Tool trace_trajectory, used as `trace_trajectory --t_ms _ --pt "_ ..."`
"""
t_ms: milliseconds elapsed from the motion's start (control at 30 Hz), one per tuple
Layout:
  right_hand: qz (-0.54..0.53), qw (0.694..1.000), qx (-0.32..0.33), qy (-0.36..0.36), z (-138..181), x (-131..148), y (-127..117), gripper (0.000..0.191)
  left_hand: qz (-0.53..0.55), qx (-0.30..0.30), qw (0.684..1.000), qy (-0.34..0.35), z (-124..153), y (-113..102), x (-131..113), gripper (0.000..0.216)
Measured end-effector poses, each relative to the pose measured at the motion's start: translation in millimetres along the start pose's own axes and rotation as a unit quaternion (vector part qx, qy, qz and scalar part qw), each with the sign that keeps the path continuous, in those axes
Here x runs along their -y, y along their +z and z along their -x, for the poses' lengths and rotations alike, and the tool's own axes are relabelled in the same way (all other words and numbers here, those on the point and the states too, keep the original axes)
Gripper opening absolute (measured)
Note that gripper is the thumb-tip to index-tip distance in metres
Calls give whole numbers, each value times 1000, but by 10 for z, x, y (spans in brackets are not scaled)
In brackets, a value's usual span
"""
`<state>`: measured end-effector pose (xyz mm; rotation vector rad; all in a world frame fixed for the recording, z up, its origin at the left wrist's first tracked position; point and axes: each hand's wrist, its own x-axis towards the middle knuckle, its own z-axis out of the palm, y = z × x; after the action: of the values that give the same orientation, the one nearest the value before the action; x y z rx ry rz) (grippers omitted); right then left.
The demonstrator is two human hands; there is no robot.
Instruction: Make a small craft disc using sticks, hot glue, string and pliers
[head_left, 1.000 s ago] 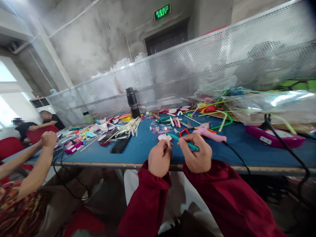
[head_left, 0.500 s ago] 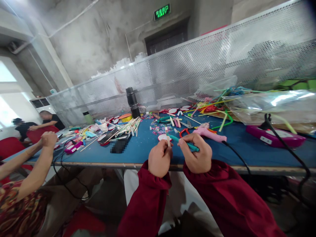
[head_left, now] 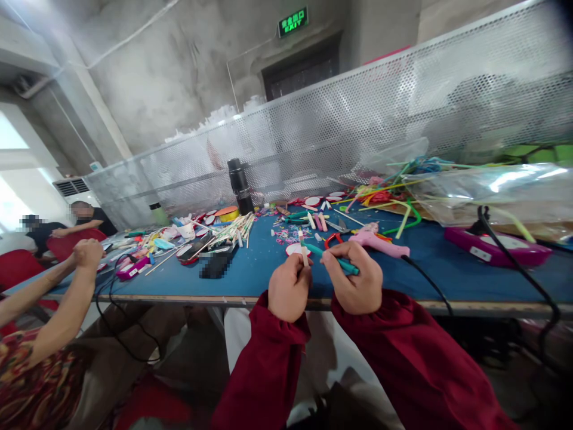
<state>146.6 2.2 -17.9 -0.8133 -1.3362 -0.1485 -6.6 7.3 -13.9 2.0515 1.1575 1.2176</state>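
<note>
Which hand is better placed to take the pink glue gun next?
Probably the right hand, close beside the glue gun, though it holds a teal tool. The left hand, holding a pale strip, is farther away.

We looked out from one camera on the person's head, facing forward and down across the blue table (head_left: 264,269). Nearest to us, low and around the middle, were the left hand (head_left: 289,291) and the right hand (head_left: 358,279), with the dark red sleeves (head_left: 274,373) entering from the bottom edge. Farther off, we faced the perforated screen (head_left: 313,128), its top edge climbing toward our right, and the gray wall (head_left: 179,77) behind it. Our wide view also caught a neighbor's forearms (head_left: 67,295) at the left.
</note>
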Motion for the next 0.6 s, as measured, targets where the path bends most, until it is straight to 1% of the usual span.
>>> trace_trajectory --t_ms 600 --pt "-4 1000 6 13 14 -10 -4 16 -2 3 1000 -4 3 -4 -9 13"
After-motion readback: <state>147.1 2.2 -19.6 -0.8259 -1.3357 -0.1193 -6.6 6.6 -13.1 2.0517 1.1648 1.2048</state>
